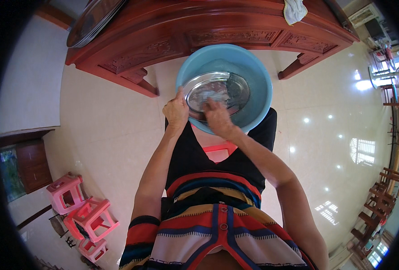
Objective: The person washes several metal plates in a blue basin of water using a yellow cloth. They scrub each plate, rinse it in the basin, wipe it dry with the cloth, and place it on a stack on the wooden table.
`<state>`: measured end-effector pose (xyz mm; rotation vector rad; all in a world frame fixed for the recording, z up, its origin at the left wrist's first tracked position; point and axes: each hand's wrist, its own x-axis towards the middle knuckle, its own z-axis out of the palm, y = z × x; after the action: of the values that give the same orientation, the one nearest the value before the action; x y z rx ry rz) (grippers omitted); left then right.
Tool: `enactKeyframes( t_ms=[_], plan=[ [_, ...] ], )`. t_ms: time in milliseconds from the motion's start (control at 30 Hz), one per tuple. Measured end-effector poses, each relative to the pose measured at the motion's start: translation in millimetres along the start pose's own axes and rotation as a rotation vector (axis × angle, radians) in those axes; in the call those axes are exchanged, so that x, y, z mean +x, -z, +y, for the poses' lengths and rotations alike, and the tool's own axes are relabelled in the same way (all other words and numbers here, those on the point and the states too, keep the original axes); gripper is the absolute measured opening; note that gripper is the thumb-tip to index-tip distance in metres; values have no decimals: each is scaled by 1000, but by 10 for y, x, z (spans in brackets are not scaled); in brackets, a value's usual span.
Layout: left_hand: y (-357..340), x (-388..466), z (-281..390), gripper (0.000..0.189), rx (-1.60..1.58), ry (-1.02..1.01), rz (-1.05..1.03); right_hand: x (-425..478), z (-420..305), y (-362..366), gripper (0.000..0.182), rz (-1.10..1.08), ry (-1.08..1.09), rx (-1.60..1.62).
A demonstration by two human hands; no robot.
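Note:
An oval metal tray [238, 79] is tilted inside a round blue plastic basin [265, 76], its surface shiny and wet-looking. My left hand [177, 109] grips the tray's left edge at the basin rim, thumb laid along it. Over the tray's lower middle, my right hand [218, 116] is blurred by motion, fingers bent down to the metal. A pale, streaky patch shows at those fingertips; whether it is a scrubber, a cloth or a reflection I cannot tell. Foamy-looking water [219, 64] is in the basin, which sits between my knees and the carved wooden table.
The red-brown carved table [172, 33] stands in front, bearing a stack of metal trays [93, 23] at left and a white cloth [294, 11] over its edge. Pink plastic stools [93, 216] are at lower left. Wooden furniture [376, 199] lines the right side of the tiled floor [118, 118].

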<state>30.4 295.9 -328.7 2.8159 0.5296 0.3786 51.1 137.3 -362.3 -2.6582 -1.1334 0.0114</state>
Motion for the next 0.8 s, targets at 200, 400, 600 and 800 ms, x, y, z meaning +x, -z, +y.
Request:
enactKeyframes(
  t_ms=[200,400,600,800],
  plan=[
    [7,-15,-36,30,-29,15,15,487,-21,91,38,54,-119,104],
    [21,-3,-7,31,11,-30,4,205,837,-52,34,-31,-345,-63],
    [12,-18,-9,33,-6,-2,-5,20,276,129,31,-142,-191,66],
    [53,-3,29,32,-7,12,-13,127,-265,140,43,7,-59,124]
  ],
)
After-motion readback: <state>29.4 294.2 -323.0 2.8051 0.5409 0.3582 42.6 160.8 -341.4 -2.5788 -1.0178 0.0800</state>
